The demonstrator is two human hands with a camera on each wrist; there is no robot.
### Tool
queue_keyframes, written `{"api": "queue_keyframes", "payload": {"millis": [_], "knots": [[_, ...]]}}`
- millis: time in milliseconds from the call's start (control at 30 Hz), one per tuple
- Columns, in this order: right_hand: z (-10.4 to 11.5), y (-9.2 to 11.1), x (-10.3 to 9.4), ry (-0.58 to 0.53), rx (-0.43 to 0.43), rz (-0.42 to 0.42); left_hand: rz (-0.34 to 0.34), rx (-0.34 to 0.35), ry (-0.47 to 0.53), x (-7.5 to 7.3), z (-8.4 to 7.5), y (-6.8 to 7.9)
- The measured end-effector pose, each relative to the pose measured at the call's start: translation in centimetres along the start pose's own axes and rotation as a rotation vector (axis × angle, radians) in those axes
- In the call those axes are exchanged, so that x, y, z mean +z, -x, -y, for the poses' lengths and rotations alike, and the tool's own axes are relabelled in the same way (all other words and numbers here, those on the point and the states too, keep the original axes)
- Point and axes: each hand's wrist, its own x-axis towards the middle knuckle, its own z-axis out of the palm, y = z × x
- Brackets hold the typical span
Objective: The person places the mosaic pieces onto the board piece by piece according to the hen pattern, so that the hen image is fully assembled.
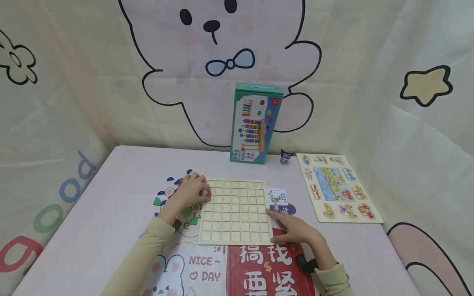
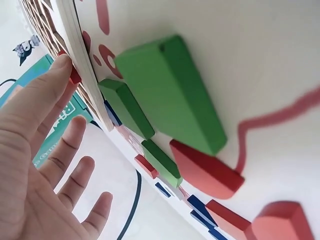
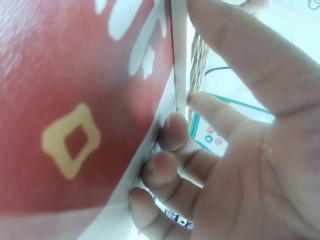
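Note:
My left hand [image 1: 190, 191] pinches a small red block [image 2: 75, 76] between thumb and forefinger, at the left edge of a pale wooden grid board [image 1: 237, 244]. The other left fingers are spread apart in the left wrist view. Just under that hand lie loose flat blocks, among them a large green block [image 2: 165, 95] and a red block [image 2: 207, 170] with a curved side. My right hand [image 1: 294, 228] touches the board's right side, forefinger at the edge and thumb by the near corner. Its remaining fingers bend loosely beside the board.
Right of the board lies a small pattern card [image 1: 277, 197] by a dark blue printed patch. A picture puzzle board [image 1: 364, 193] lies farther right. At the back stand a tall green ring-game box [image 1: 255, 127] and a small dark figurine [image 1: 285, 157].

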Motion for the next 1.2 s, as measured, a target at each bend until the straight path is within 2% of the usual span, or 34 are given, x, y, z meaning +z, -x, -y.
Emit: {"api": "queue_keyframes", "payload": {"millis": [367,900,1200], "knots": [[0.0,-0.1,0.0,-0.009,-0.005,-0.002,-0.039,0.015,-0.040,0.3,-0.5,-0.2],[-0.4,-0.1,0.1,-0.013,0.000,-0.013,-0.045,-0.048,0.050,0.6,-1.0,-0.1],[-0.4,-0.1,0.1,-0.025,-0.002,-0.012,-0.080,-0.066,0.086,0.6,-0.1,0.7]]}}
